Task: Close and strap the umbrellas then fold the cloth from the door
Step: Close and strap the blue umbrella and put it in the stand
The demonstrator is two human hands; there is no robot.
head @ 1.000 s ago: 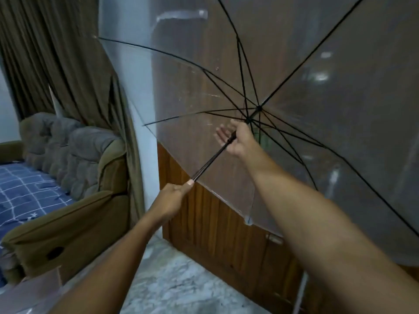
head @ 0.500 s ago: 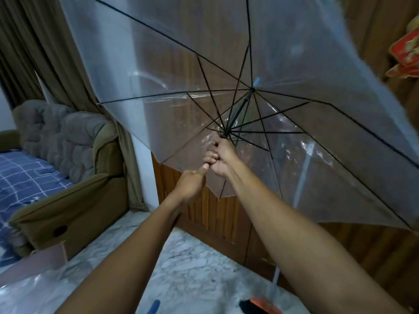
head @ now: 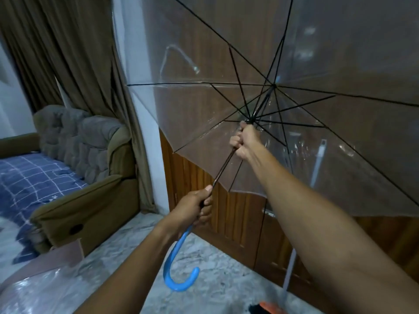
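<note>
canopy (head: pixel 192 105): cut off above and right of right fingers (head: pixel 235 140) | shaft (head: pixel 223 169): partly hidden inside left fingers (head: pixel 205 217) | orange thing (head: pixel 269 307) below: cropped, possibly another umbrella

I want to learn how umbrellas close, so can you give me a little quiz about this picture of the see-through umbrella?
1. True or false: the clear plastic umbrella with black ribs is already folded shut.
2. What colour is its hooked plastic handle? A red, B blue, C green.
3. Which hand grips higher up the thin black shaft, close to where the ribs meet?

Key
1. False: the canopy is spread open.
2. B.
3. The right hand; the left hand grips lower, just above the handle.
</note>
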